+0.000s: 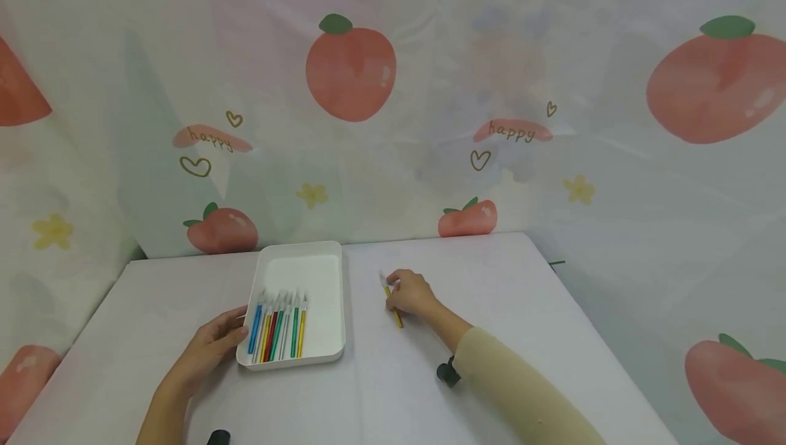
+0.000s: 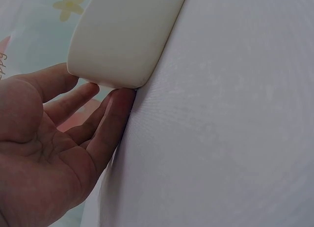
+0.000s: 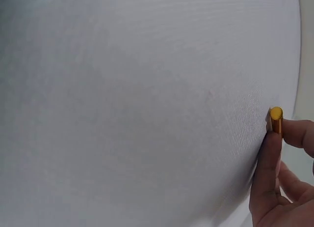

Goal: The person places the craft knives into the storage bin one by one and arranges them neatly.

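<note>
My right hand [image 1: 413, 293] pinches a yellow-handled craft knife [image 1: 395, 310] over the white table, right of the white tray [image 1: 325, 336]. Its pale tip points away from me, and the round end of the yellow handle [image 3: 276, 113] shows in the right wrist view. My left hand [image 1: 211, 342] holds the tray's left edge, thumb at the rim. From the left wrist, fingers [image 2: 121, 106] bend against the tray's outer side [image 2: 115, 60] close to the tabletop. Several craft knives [image 1: 278, 329] with blue, silver, yellow, red and green handles lie side by side in the tray's near half.
White cloth covers the table [image 1: 467, 267], which meets a fruit-print backdrop [image 1: 393, 179] at the back and sides. A black object [image 1: 449, 372] is by my right forearm, and another dark piece [image 1: 219, 437] shows at the bottom near my left wrist.
</note>
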Motion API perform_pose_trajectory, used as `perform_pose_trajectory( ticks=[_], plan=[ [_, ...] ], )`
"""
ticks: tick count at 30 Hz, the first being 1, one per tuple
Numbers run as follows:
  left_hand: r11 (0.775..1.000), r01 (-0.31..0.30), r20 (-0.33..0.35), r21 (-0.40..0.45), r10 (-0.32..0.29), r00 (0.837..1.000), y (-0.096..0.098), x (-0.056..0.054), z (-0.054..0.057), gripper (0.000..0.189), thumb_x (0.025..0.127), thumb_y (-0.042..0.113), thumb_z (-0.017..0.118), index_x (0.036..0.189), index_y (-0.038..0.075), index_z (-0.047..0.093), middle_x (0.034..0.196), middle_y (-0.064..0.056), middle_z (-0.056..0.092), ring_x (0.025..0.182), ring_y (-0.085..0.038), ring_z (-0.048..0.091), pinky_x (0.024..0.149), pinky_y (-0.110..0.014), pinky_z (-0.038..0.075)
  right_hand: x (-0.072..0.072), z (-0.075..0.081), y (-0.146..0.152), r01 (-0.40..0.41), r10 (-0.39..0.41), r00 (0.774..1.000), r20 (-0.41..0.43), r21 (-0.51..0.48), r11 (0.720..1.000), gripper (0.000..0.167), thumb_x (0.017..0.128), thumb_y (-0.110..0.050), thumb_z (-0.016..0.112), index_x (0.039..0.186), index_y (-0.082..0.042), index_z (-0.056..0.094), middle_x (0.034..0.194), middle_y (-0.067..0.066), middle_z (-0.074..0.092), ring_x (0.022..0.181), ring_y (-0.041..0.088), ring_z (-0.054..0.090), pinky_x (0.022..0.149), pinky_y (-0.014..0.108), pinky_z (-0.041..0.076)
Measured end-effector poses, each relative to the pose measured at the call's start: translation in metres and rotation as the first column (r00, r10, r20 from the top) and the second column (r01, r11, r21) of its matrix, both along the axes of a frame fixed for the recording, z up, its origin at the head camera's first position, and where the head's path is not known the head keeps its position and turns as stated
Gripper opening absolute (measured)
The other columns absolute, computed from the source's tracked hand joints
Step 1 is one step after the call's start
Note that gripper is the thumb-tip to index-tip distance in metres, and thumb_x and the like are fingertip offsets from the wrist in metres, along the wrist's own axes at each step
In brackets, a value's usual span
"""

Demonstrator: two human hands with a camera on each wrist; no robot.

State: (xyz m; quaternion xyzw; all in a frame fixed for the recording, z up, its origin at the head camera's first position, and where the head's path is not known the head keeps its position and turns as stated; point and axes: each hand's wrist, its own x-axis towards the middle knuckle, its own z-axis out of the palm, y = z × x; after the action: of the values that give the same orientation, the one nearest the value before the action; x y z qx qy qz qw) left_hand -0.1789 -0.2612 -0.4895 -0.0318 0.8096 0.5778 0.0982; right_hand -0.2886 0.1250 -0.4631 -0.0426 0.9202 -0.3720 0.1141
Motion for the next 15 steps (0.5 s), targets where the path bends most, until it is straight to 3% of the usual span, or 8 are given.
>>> perform_pose_trajectory(
  ticks=[7, 15],
  plan=[
    [1.000, -0.005, 0.003, -0.021, 0.005, 1.000, 0.0021, 0.0006, 0.0013, 0.068, 0.101, 0.040, 0.058, 0.154, 0.007, 0.033, 0.152, -0.023, 0.043, 0.138, -0.036, 0.045, 0.107, -0.043, 0.047, 0.0013, 0.0003, 0.0012, 0.005, -0.005, 1.000, 0.010, -0.025, 1.000, 0.046, 0.078, -0.002, 0.073, 0.123, -0.004, 0.064, 0.083, 0.004, 0.064, 0.058, 0.013, 0.060, 0.050, 0.022, 0.049],
    [1.000, -0.007, -0.006, -0.008, 0.007, 1.000, 0.0028, 0.0013, 0.0034, 0.067, 0.101, 0.039, 0.058, 0.154, 0.006, 0.033, 0.152, -0.024, 0.043, 0.138, -0.036, 0.046, 0.106, -0.040, 0.048, 0.0010, -0.0003, 0.0002, -0.021, 0.027, 0.998, 0.048, -0.122, 0.992, 0.046, 0.080, -0.002, 0.071, 0.125, -0.003, 0.062, 0.090, 0.007, 0.064, 0.060, 0.014, 0.062, 0.051, 0.022, 0.053]
  ],
)
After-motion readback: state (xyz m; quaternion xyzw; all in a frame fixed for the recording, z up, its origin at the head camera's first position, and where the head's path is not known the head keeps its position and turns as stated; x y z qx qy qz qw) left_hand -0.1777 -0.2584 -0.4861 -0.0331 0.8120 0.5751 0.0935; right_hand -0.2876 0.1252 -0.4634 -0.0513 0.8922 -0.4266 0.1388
